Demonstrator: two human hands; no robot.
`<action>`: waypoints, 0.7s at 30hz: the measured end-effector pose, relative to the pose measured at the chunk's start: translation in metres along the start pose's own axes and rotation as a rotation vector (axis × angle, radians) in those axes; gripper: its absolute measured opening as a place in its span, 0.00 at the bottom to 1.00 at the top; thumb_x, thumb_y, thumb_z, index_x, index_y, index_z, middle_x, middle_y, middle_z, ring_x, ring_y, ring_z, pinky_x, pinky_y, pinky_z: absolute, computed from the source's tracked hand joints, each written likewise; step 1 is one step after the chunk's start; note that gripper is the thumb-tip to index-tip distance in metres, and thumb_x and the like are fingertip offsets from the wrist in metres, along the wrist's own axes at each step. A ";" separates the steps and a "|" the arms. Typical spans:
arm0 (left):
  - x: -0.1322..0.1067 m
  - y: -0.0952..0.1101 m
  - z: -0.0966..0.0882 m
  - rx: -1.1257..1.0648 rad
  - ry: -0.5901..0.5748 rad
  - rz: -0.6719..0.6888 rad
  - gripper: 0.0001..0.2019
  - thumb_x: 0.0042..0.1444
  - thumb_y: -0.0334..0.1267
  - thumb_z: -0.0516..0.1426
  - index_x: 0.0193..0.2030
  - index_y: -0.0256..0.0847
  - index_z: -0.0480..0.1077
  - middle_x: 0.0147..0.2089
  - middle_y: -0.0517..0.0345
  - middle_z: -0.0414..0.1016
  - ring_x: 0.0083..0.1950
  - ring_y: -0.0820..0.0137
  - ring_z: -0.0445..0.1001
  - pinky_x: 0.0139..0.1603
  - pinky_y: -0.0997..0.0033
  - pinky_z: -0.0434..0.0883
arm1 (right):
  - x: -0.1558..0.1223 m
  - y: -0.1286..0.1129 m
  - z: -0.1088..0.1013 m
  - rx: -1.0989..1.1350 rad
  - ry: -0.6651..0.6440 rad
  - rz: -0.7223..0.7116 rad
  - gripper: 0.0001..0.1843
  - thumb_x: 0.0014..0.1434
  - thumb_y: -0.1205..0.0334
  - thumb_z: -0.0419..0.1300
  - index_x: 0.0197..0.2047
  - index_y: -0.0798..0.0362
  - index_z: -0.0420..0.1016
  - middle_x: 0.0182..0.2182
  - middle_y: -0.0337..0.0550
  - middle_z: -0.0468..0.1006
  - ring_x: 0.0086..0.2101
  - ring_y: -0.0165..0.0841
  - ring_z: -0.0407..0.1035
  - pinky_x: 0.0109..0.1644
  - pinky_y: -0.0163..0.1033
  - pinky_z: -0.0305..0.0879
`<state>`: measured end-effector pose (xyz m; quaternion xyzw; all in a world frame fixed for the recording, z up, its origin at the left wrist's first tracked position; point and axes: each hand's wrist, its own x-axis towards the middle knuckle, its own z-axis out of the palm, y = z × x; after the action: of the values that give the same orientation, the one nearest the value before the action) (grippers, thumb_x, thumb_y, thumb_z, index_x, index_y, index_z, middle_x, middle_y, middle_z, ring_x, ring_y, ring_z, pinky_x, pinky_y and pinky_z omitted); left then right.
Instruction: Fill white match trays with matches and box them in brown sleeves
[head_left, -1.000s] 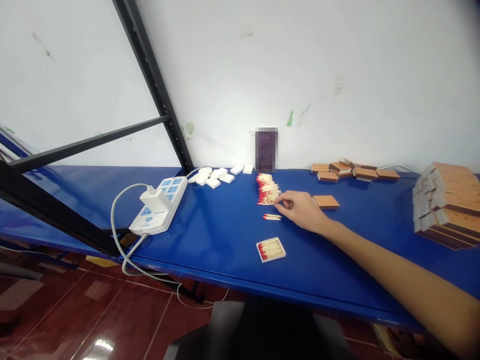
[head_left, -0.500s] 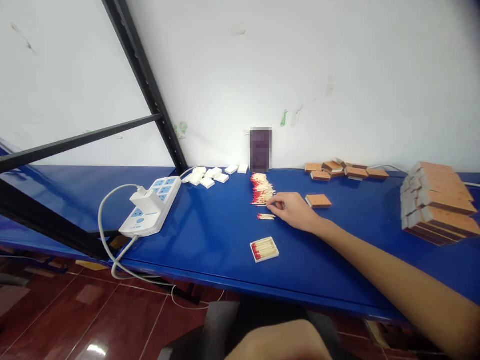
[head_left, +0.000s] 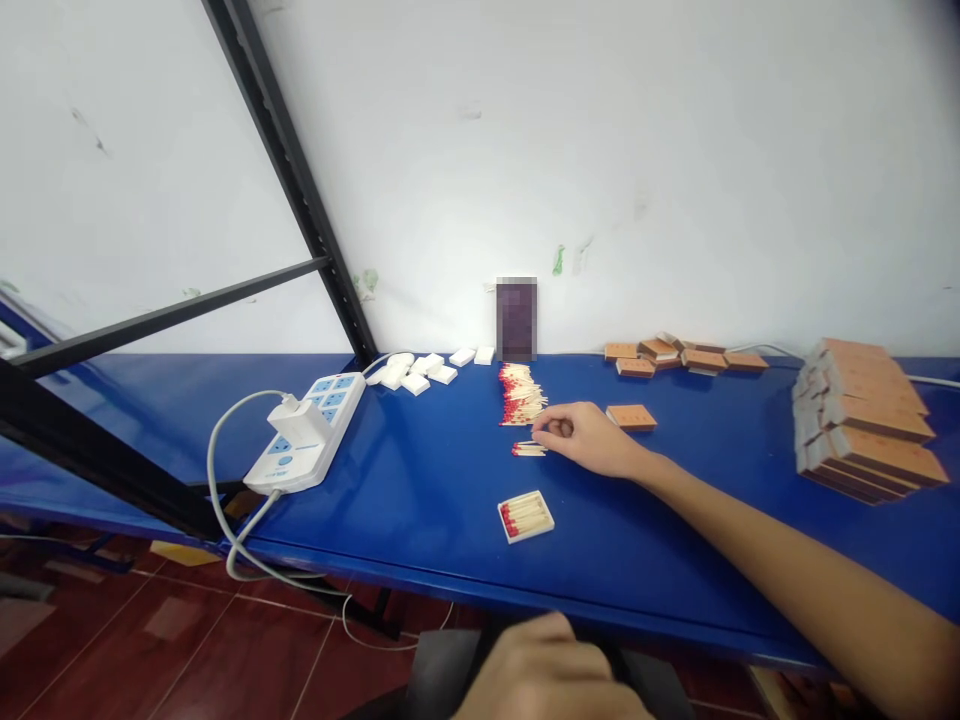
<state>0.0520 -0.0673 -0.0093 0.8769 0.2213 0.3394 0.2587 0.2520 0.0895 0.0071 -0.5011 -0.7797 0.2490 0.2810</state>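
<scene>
My right hand [head_left: 581, 437] is closed in a pinch over the blue table, its thumb and fingertips on a match at the right end of a small row of red-tipped matches [head_left: 529, 450]. Just behind lies a pile of loose matches [head_left: 523, 393]. Nearer to me, a white matchbox tray [head_left: 551, 523] holds several matches, red heads to the left. An orange-brown matchbox sleeve [head_left: 631, 417] lies beyond my right knuckles. Low at the front edge, my left hand [head_left: 551, 670] is curled and partly cut off; whatever its fingers may hold is hidden.
Several white trays [head_left: 416, 381] lie at the back left, beside a power strip [head_left: 330, 440] with a plug and cable. Orange-brown matchbox sleeves [head_left: 705, 360] are scattered at the back; a large stack of them [head_left: 870, 420] stands right. A black metal post [head_left: 300, 190] rises at the left.
My right hand has come from the front edge of the match pile to the small row with a match. My left hand has risen slightly into view, and the camera has tilted up.
</scene>
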 end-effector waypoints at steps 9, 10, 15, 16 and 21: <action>0.010 -0.028 -0.068 0.357 0.069 -0.509 0.11 0.63 0.47 0.59 0.48 0.45 0.74 0.29 0.63 0.75 0.31 0.66 0.73 0.36 0.67 0.68 | -0.007 -0.006 -0.003 -0.307 -0.113 -0.194 0.19 0.66 0.49 0.56 0.48 0.49 0.84 0.31 0.44 0.74 0.32 0.34 0.67 0.36 0.38 0.58; 0.012 -0.032 -0.068 0.389 0.040 -0.537 0.18 0.61 0.48 0.60 0.55 0.44 0.72 0.30 0.62 0.75 0.32 0.65 0.74 0.35 0.67 0.68 | -0.008 -0.007 -0.003 -0.320 -0.133 -0.203 0.19 0.67 0.50 0.55 0.48 0.48 0.83 0.32 0.45 0.74 0.33 0.35 0.67 0.36 0.38 0.58; 0.016 -0.039 -0.061 0.506 -0.049 -0.532 0.28 0.56 0.51 0.64 0.61 0.43 0.70 0.37 0.55 0.77 0.39 0.58 0.77 0.40 0.63 0.71 | -0.008 -0.013 -0.005 -0.331 -0.187 -0.204 0.19 0.69 0.52 0.52 0.48 0.47 0.84 0.34 0.46 0.76 0.33 0.35 0.68 0.36 0.39 0.59; 0.016 -0.039 -0.061 0.510 -0.062 -0.519 0.26 0.57 0.50 0.63 0.60 0.45 0.71 0.39 0.55 0.77 0.39 0.58 0.77 0.40 0.64 0.71 | -0.008 -0.015 -0.006 -0.314 -0.194 -0.192 0.19 0.69 0.52 0.53 0.47 0.47 0.84 0.35 0.46 0.76 0.33 0.35 0.68 0.36 0.38 0.59; 0.017 -0.041 -0.065 0.507 -0.073 -0.484 0.18 0.62 0.49 0.60 0.57 0.49 0.75 0.38 0.56 0.77 0.39 0.61 0.77 0.38 0.68 0.71 | -0.008 -0.018 -0.007 -0.188 -0.202 -0.124 0.15 0.66 0.52 0.58 0.41 0.49 0.84 0.34 0.45 0.77 0.33 0.35 0.68 0.36 0.38 0.60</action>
<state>0.0091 -0.0062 0.0153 0.8470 0.4905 0.1708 0.1132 0.2481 0.0763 0.0224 -0.4484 -0.8534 0.2062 0.1679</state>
